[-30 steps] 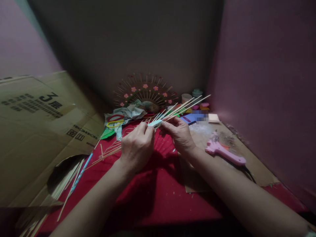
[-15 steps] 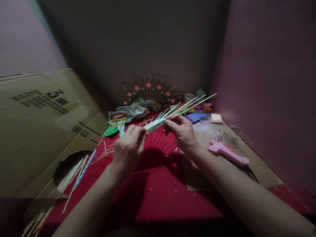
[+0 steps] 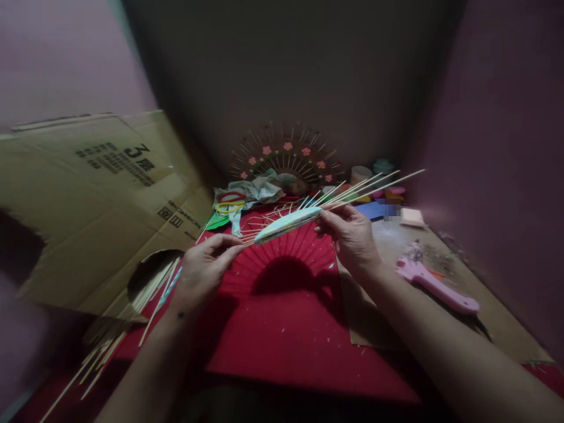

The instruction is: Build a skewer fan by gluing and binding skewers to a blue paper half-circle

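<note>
A stick fan is held nearly edge-on above the red cloth: thin wooden sticks spread from a pale green, flat-edged middle piece. My left hand pinches sticks at its left end, thumb and fingers closed. At the other end my right hand pinches the fan where the sticks meet the pale green piece. Several sticks reach up and right past my right hand. The fan's shadow falls on the cloth below.
A cardboard box with loose sticks stands left. On the right, a pink glue gun lies on a cardboard sheet. Behind are scissors, crumpled paper, a flower-decorated stick fan and a blue box.
My left hand has shifted from the pale green piece to the sticks at the fan's left end. The fan has tilted, showing more of the pale green face. The camera view has turned left.
</note>
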The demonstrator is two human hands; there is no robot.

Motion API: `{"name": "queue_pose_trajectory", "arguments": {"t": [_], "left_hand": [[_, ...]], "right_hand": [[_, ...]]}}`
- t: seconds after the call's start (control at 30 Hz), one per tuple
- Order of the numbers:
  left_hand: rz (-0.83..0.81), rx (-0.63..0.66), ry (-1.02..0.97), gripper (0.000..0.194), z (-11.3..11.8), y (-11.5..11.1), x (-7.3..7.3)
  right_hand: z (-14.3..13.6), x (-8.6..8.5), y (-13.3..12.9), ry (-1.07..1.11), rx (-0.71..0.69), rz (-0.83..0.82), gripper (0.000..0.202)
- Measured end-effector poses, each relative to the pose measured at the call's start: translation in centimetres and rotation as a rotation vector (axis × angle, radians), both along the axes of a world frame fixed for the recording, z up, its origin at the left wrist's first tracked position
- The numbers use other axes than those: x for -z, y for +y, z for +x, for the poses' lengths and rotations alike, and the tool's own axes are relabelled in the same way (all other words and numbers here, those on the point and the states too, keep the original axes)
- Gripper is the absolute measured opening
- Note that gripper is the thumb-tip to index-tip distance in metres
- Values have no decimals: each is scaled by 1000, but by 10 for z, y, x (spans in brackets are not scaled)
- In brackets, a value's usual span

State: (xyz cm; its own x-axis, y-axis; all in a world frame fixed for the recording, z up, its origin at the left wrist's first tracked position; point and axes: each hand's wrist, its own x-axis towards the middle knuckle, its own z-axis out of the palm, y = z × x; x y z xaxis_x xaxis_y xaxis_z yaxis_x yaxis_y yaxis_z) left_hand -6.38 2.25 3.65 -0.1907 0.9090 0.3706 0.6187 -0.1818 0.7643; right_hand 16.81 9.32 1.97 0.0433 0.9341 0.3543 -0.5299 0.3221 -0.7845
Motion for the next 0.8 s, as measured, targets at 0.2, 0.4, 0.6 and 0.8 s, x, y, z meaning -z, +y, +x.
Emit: {"name": "queue_pose_trajectory", "arguments": {"t": [0.2,0.4,0.6,0.8], "left_hand": [[-41,24,111,19,-8,-2,1],[20,-30,345,19,-2,0,-4],[-102,-20,494,19,0,8,-21],[-178,83,617,20,-1,12,-28]], "right_hand": [[1,2,-1,-22,26,2,9],[1,1,-1,-34,46,-12,10],[1,0,-1,-4,32,-17,10],[0,0,-1,-15,44,-17,9]]}}
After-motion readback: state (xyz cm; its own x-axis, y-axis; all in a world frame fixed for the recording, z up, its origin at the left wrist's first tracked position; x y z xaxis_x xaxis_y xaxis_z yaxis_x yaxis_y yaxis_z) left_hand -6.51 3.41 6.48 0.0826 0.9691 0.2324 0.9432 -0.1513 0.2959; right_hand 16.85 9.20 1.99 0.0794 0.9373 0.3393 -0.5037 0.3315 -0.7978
